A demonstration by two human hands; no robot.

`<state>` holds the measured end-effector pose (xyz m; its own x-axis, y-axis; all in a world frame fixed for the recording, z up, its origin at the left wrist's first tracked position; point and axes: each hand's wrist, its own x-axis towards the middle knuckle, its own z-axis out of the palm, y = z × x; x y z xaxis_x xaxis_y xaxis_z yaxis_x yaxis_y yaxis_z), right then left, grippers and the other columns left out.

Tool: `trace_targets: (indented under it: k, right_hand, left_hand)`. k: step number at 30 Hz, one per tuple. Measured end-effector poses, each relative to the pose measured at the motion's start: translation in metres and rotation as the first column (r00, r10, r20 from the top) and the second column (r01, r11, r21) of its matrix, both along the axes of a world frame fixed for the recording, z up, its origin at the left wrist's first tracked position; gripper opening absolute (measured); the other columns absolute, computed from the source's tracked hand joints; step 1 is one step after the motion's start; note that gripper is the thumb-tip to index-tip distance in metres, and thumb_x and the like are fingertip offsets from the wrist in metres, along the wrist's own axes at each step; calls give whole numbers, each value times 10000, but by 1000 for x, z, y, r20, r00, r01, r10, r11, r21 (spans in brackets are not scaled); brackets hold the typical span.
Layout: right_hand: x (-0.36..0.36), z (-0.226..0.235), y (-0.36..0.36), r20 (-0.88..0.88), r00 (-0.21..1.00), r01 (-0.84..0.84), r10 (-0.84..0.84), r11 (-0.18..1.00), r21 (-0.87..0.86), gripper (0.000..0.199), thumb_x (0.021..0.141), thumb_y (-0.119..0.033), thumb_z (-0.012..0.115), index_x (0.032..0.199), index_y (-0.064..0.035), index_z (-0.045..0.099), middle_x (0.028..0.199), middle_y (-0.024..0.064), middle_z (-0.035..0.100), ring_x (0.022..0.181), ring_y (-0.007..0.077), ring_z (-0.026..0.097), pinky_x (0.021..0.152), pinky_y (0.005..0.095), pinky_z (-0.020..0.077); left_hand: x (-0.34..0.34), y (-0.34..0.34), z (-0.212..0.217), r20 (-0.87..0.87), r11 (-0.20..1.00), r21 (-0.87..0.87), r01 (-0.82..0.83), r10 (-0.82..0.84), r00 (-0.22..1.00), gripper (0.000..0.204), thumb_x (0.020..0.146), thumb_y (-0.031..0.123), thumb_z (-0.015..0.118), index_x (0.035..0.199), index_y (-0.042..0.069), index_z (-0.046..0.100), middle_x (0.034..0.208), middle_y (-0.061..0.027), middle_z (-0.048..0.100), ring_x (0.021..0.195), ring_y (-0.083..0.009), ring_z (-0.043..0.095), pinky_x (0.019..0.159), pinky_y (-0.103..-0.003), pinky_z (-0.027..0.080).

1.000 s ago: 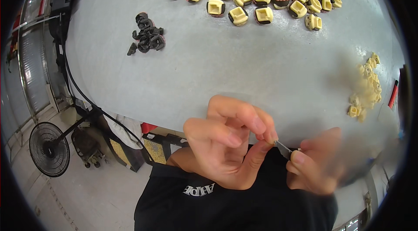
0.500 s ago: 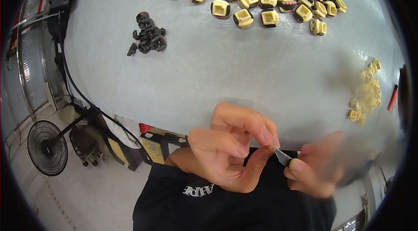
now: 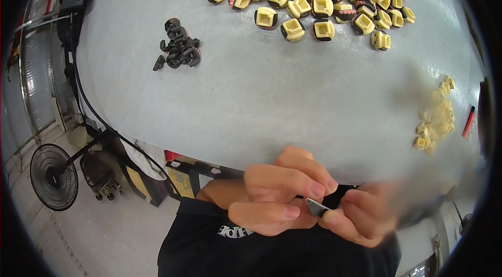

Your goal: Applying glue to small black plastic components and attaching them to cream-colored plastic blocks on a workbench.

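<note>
The right hand (image 3: 361, 217) pinched a grey blade (image 3: 316, 207) just beside the left hand (image 3: 282, 193).
The blade's pointed end lay toward the left hand, whose fingers were curled inward; what, if anything, they gripped could not be told. On the bench (image 3: 235, 104), farther off, lay many cream-and-black pieces (image 3: 323, 30), with a heap of black parts (image 3: 180, 49) to the left and blurred cream bits (image 3: 439, 123) to the right.

At six o'clock, your black shirt (image 3: 201, 256) carries a short row of white capital letters (image 3: 232, 231); your left hand (image 3: 280, 183) partly hides its end toward three o'clock. Between eight and nine o'clock, any marking on the black caged fan (image 3: 54, 177) is too small to read.
</note>
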<state>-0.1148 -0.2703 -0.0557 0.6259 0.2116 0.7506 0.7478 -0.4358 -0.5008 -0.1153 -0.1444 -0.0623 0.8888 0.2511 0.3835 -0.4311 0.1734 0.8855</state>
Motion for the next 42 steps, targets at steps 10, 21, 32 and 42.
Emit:
trace_targets:
  k: [10,21,32,42]
  right_hand:
    - [-5,11,-5,-187,982,28,-23,999,26,207,626,-206,755,828,-192,713,631,-88,496,623,49,505,494,202,274]
    - [-1,13,-2,-231,971,62,-56,998,20,173,626,-193,750,791,-156,713,603,-76,515,600,58,507,495,199,277]
    - [-6,5,1,-196,979,114,-63,958,262,170,639,-185,769,792,-164,698,615,-85,516,596,52,511,489,188,298]
    - [-3,8,2,-170,983,104,-74,979,178,168,649,-196,769,795,-162,694,619,-86,515,600,51,510,487,188,305]
  left_hand:
    - [3,-7,0,16,984,64,-167,166,986,541,632,4,764,962,119,351,906,-45,439,633,-157,563,595,-295,332]
    - [1,-2,-1,16,983,123,-135,134,991,610,599,59,808,982,117,337,904,-42,444,633,-161,577,569,-290,319]
    - [6,1,-1,75,988,152,-15,4,997,594,638,96,788,1004,125,322,908,-70,540,678,-197,574,692,-351,367]
    - [4,3,-1,79,983,185,22,-37,996,592,650,125,785,1009,125,315,869,-68,582,684,-214,565,738,-383,380]
